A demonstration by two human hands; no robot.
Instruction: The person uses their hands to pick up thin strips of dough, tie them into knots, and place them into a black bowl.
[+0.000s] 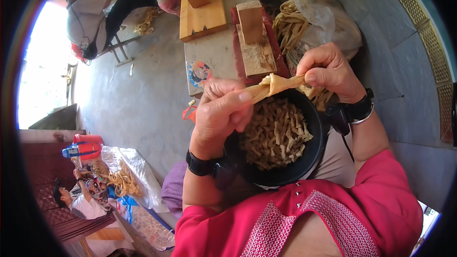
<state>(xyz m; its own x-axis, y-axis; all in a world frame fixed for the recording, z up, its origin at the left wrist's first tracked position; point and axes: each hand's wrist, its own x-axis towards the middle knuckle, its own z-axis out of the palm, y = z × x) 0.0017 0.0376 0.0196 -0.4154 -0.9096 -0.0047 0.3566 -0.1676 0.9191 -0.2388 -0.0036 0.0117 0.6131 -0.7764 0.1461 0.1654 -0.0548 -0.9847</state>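
A pale yellow strip [276,85], seemingly tofu skin, stretches between my hands with a fold or knot in its middle. My left hand [225,105] pinches one end between thumb and fingers. At the other end, my right hand [326,73] grips the strip between thumb and forefinger. Below them a round black basin [316,117] rests by my lap, holding many short brownish-yellow pieces [278,135]. My left hand and wrist hide part of its left side. Black straps with small devices are on both wrists.
Ahead stands a low bench [210,55] bearing a wooden stand [203,16] and a wood block [251,25]. A plastic bag [321,14] with long strips is at right. Two people [87,18] sit at left, one near a red bucket [88,147] and a plastic sheet [142,175].
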